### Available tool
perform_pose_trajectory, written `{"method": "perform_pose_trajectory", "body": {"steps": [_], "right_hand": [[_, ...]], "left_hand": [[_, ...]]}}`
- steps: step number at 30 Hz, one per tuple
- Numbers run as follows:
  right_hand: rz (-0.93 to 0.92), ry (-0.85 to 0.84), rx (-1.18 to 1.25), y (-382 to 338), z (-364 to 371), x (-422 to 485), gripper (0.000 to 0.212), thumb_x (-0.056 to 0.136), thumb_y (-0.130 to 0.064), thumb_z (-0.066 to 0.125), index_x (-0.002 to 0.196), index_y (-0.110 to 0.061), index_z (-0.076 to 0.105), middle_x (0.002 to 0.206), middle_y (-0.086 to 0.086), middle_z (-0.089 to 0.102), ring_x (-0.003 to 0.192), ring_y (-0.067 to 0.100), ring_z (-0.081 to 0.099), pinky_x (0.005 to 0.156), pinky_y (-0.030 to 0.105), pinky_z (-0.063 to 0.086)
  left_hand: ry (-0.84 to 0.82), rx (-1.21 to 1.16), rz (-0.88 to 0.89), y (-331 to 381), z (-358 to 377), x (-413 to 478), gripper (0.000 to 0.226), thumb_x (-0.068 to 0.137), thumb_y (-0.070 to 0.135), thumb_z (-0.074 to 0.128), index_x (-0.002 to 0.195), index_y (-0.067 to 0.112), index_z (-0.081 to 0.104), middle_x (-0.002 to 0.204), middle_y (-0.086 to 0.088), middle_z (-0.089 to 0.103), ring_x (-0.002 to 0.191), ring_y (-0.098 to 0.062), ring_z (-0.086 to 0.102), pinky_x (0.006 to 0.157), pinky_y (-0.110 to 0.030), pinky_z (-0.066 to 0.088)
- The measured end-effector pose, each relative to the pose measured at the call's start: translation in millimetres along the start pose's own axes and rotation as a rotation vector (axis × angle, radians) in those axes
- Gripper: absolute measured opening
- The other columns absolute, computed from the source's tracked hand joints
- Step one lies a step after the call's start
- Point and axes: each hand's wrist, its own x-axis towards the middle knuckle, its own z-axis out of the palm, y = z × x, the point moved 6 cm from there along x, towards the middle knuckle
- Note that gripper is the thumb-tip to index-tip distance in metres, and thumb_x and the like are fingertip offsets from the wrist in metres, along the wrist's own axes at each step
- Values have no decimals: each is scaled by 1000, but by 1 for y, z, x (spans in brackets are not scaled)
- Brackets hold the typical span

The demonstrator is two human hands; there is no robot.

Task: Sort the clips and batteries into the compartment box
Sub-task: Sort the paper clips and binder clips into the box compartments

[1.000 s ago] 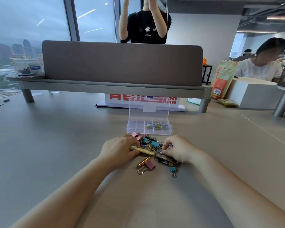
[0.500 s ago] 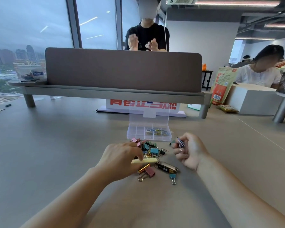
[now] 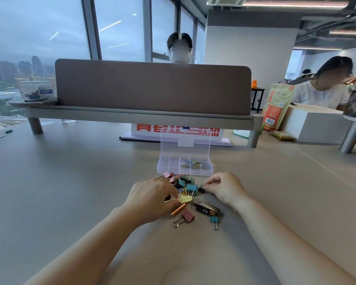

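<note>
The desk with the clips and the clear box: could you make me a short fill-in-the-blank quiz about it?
1. The lid of the compartment box stands ____.
2. The black battery lies nearer the ____ hand.
3. The clips already in the box are ____ clips.
4. The binder clip nearest the camera is ____.

Missing words: open; right; paper; teal

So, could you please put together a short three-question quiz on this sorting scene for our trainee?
1. True or false: the lid of the compartment box stands open.
2. Which lies nearest the person? A. the black battery B. the teal binder clip C. the compartment box
3. Fill in: the compartments that already hold items contain coloured ____ clips.

Key: 1 true; 2 B; 3 paper.
</note>
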Motion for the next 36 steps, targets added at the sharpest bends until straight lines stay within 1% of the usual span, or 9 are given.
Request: {"method": "perform_pose_trajectory", "body": {"steps": [4, 9, 12, 17, 21, 25, 29, 32, 36], "right_hand": [[-61, 19, -124, -1, 1, 3, 6, 82, -16, 68, 85, -17, 74, 79, -6, 65, 82, 12, 58, 72, 21, 40], [-63, -25, -221, -5, 3, 6, 14, 85, -15, 65, 73, -22, 62, 68, -12, 55, 76, 13, 54, 60, 22, 39], [-25, -104, -231, -4, 6, 8, 14, 86, -15, 63, 75, -22, 60, 72, -10, 57, 82, 14, 57, 70, 22, 43], [-11, -170, -283, -5, 10, 8, 15, 89, -14, 59, 88, -8, 72, 97, 5, 70, 85, 17, 57, 72, 21, 38], [31, -152, -249, 3, 10, 11, 26, 88, -12, 52, 85, 11, 62, 83, 25, 63, 76, 37, 55, 61, 24, 31], [193, -176, 223, 7, 7, 7, 17, 90, -12, 49, 74, -13, 44, 59, 2, 33, 46, 13, 26, 39, 17, 17], [445, -201, 890, 16, 8, 3, 16, 85, -11, 42, 70, -15, 37, 60, 2, 36, 32, 5, 26, 28, 12, 14], [483, -197, 1080, 15, 6, -2, 8, 71, -8, 37, 65, -13, 34, 61, 6, 39, 31, 6, 27, 27, 10, 14], [438, -181, 1094, 8, 4, -5, 5, 66, -8, 41, 63, -11, 38, 63, 7, 44, 32, 6, 29, 28, 9, 14]], "left_hand": [[8, -33, 6, 1, -2, -1, 26, 89, 48, 45, 104, 40, 65, 107, 18, 63, 92, -5, 57, 56, -21, 37], [38, -51, -24, -1, -4, 11, 25, 94, 45, 44, 110, 42, 63, 111, 17, 61, 95, -7, 58, 64, -23, 43], [-14, 1, 11, -1, 1, 21, 27, 95, 45, 45, 119, 45, 58, 116, 17, 58, 97, -9, 58, 64, -23, 42], [-67, 63, 45, 0, 7, 30, 30, 94, 47, 44, 121, 47, 57, 116, 15, 56, 95, -10, 57, 62, -23, 43], [19, 54, 74, 3, 8, 29, 25, 95, 43, 45, 113, 41, 62, 113, 15, 59, 93, -12, 60, 66, -26, 48], [115, 20, 65, 3, 10, 26, 25, 95, 43, 43, 109, 38, 64, 112, 15, 60, 96, -11, 60, 66, -25, 44], [171, -106, -25, -2, 7, 24, 20, 94, 38, 47, 102, 34, 65, 94, 15, 59, 82, -10, 57, 58, -21, 36], [183, -388, -162, -8, 3, 22, 10, 90, 27, 51, 87, 26, 61, 69, 13, 50, 64, -10, 47, 51, -20, 33], [99, -991, -369, -14, 2, 18, 18, 92, 16, 45, 77, 10, 54, 66, 2, 47, 54, -10, 37, 49, -23, 29]]}}
